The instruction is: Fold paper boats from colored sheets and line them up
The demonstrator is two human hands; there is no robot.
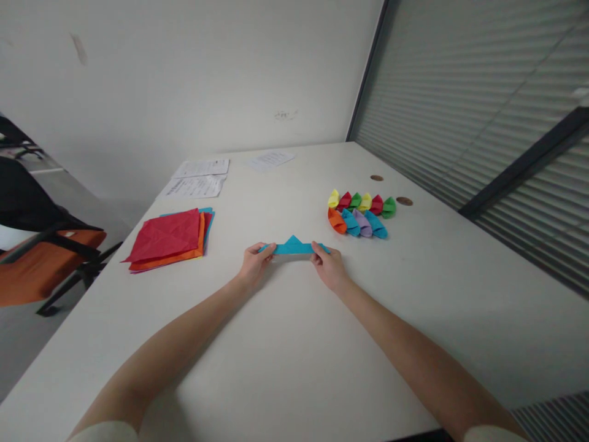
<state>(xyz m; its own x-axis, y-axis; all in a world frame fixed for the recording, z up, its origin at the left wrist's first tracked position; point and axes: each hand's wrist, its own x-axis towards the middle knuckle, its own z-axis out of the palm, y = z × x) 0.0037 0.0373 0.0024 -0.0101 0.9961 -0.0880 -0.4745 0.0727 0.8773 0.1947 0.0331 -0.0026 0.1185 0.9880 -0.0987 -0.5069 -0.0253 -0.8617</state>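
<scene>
A blue folded paper (293, 247) is stretched level between my two hands, just above the white table. It is a narrow strip with a small triangular point standing up at its middle. My left hand (256, 262) pinches the left end, thumb on top. At the other end my right hand (329, 265) grips it the same way. The fingers behind and under the strip are partly hidden. To the right, beyond my right hand, several folded paper pieces (362, 222) in orange, blue, purple, yellow, red and green lie in two rows.
On the left of the white table (294, 344) lies a stack of coloured paper sheets (168, 234), red on top. Printed sheets (197, 185) lie farther back. Two round brown discs (404, 201) sit near the right edge, beside blinds. An orange chair (55, 255) stands left.
</scene>
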